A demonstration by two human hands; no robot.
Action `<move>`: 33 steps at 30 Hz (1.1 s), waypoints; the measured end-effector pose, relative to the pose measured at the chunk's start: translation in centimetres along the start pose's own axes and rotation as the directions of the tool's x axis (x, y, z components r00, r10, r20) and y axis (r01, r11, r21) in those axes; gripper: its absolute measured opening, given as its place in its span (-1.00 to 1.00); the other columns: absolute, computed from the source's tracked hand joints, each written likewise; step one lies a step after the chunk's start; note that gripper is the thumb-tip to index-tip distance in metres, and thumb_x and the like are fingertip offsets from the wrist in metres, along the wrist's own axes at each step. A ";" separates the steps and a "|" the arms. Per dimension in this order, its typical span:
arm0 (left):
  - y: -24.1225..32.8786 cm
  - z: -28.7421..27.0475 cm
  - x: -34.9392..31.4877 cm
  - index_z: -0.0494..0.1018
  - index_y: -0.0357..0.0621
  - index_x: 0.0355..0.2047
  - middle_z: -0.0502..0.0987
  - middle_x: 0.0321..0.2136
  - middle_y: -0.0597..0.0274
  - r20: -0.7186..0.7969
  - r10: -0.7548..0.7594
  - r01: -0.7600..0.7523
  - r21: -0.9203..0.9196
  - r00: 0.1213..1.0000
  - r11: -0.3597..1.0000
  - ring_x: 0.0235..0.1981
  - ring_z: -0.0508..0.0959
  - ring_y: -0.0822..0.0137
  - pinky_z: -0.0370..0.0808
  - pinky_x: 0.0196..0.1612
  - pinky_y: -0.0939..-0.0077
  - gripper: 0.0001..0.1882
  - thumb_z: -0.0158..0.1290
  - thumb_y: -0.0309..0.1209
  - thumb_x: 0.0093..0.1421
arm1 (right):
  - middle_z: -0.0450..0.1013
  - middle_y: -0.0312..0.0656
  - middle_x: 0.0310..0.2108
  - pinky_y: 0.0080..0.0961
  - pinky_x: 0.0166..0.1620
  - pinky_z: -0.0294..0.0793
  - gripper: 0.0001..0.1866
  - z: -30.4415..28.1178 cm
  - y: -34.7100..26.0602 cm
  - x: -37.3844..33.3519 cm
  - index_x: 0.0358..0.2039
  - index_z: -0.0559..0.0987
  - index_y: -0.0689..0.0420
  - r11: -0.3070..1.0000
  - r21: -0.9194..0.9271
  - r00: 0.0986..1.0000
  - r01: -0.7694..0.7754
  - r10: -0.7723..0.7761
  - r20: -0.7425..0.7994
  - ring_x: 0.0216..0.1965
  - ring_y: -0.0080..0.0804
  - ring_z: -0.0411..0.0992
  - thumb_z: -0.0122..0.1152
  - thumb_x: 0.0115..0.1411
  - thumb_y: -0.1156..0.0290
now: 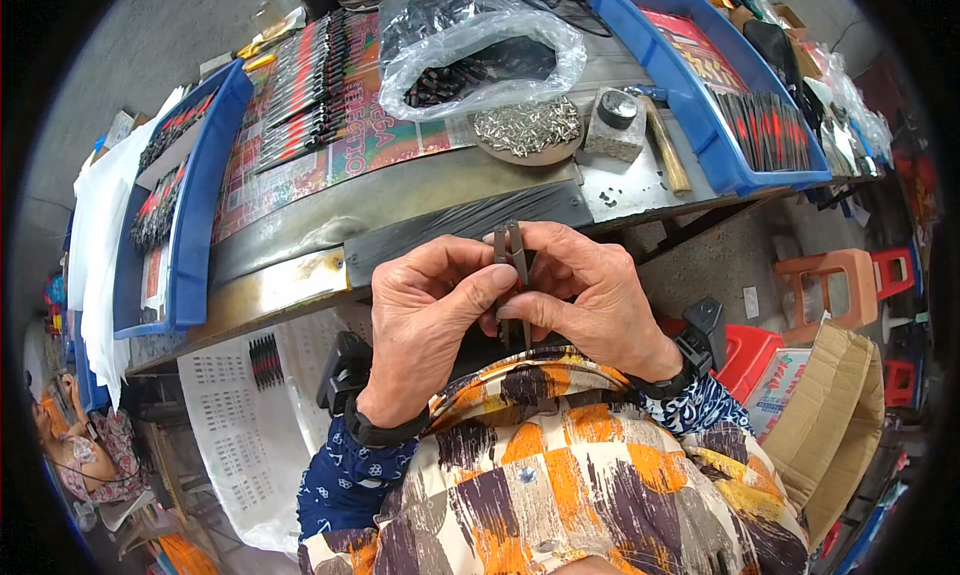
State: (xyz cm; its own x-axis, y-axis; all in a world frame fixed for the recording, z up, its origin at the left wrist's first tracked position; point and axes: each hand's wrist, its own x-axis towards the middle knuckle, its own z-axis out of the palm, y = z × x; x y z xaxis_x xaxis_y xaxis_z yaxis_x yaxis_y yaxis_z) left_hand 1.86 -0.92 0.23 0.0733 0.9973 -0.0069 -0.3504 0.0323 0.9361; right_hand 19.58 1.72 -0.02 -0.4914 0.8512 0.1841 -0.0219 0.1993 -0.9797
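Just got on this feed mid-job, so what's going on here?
The person's left hand and right hand are pinching slim dark pieces together in front of the bench; whether the pieces are joined can't be told. Beyond the hands sit a dish heaped with small silvery parts, an open clear bag of dark pieces and a wooden handle. Blue trays at left and right hold red-and-black pieces.
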 end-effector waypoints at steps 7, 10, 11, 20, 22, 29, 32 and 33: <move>-0.5 0.1 0.0 0.56 -0.34 -0.25 0.60 -0.43 0.24 -0.008 -0.013 0.013 -0.069 1.000 0.998 -0.49 0.52 0.56 0.47 -0.49 0.70 -0.86 0.17 -0.53 0.21 | 0.55 -0.22 -0.38 -0.70 -0.38 0.50 -0.48 0.4 0.1 0.0 0.10 0.43 0.28 0.999 -0.031 0.999 0.026 -0.027 -0.029 -0.42 -0.68 0.50 0.34 0.11 0.58; -0.6 0.1 -0.1 0.56 -0.34 -0.25 0.60 -0.43 0.24 0.002 -0.006 0.006 -0.080 1.000 0.997 -0.49 0.52 0.55 0.47 -0.48 0.70 -0.86 0.16 -0.53 0.21 | 0.55 -0.22 -0.36 -0.69 -0.37 0.51 -0.47 0.4 0.2 -0.1 0.10 0.43 0.29 0.998 -0.057 1.000 0.010 -0.011 -0.028 -0.41 -0.68 0.49 0.34 0.11 0.58; -0.7 0.1 -0.1 0.56 -0.34 -0.25 0.60 -0.43 0.24 0.007 0.001 0.000 -0.080 1.000 0.997 -0.49 0.52 0.55 0.48 -0.48 0.70 -0.87 0.16 -0.53 0.21 | 0.55 -0.22 -0.35 -0.69 -0.37 0.51 -0.47 0.4 0.2 -0.2 0.11 0.43 0.29 0.999 -0.049 1.000 0.010 -0.011 -0.028 -0.41 -0.68 0.48 0.34 0.11 0.58; -1.3 0.1 0.0 0.53 -0.32 -0.31 0.59 -0.44 0.20 -0.005 -0.030 0.029 -0.129 1.000 0.991 -0.54 0.54 0.47 0.50 -0.52 0.62 -0.91 0.16 -0.54 0.19 | 0.55 -0.24 -0.32 -0.69 -0.36 0.49 -0.43 0.5 0.6 -0.3 0.16 0.41 0.26 1.000 -0.009 1.000 0.013 -0.013 -0.027 -0.42 -0.70 0.43 0.33 0.11 0.59; -1.3 0.0 0.1 0.53 -0.31 -0.31 0.58 -0.44 0.21 -0.004 -0.055 0.054 -0.137 0.998 0.989 -0.54 0.54 0.47 0.51 -0.53 0.62 -0.91 0.17 -0.54 0.19 | 0.55 -0.24 -0.32 -0.70 -0.37 0.48 -0.43 0.4 0.6 -0.4 0.16 0.41 0.26 1.000 0.000 1.000 0.002 -0.002 -0.019 -0.43 -0.71 0.43 0.33 0.12 0.59; -1.7 -0.2 0.1 0.57 -0.29 -0.28 0.58 -0.45 0.28 0.024 -0.072 0.075 -0.167 0.997 0.983 -0.49 0.52 0.54 0.48 -0.50 0.67 -0.89 0.17 -0.52 0.20 | 0.55 -0.27 -0.36 -0.74 -0.42 0.43 -0.43 0.3 0.7 -0.5 0.17 0.41 0.25 1.000 -0.001 1.000 -0.031 0.031 0.003 -0.45 -0.74 0.41 0.32 0.13 0.56; -1.8 -0.2 0.1 0.57 -0.30 -0.27 0.58 -0.45 0.28 0.020 -0.050 0.052 -0.152 0.999 0.987 -0.49 0.51 0.55 0.48 -0.49 0.67 -0.89 0.17 -0.52 0.21 | 0.55 -0.26 -0.37 -0.74 -0.42 0.43 -0.43 0.3 0.7 -0.5 0.18 0.41 0.25 0.999 -0.001 0.999 -0.035 0.035 0.003 -0.45 -0.74 0.41 0.32 0.13 0.55; -1.8 -0.1 0.1 0.56 -0.30 -0.27 0.58 -0.45 0.28 0.019 -0.049 0.051 -0.151 0.999 0.987 -0.49 0.51 0.55 0.48 -0.49 0.67 -0.89 0.17 -0.52 0.21 | 0.55 -0.26 -0.37 -0.74 -0.42 0.44 -0.43 0.3 0.7 -0.5 0.18 0.40 0.25 0.999 -0.004 0.999 -0.035 0.035 0.000 -0.45 -0.74 0.41 0.32 0.13 0.55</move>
State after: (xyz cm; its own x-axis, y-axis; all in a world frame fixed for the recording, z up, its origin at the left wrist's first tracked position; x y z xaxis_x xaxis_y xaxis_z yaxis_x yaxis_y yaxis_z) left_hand 2.36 -0.88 -1.51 0.1079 0.9931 -0.0461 -0.4832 0.0928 0.8706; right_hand 19.52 1.29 -0.82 -0.4920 0.8575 0.1501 -0.0012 0.1717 -0.9851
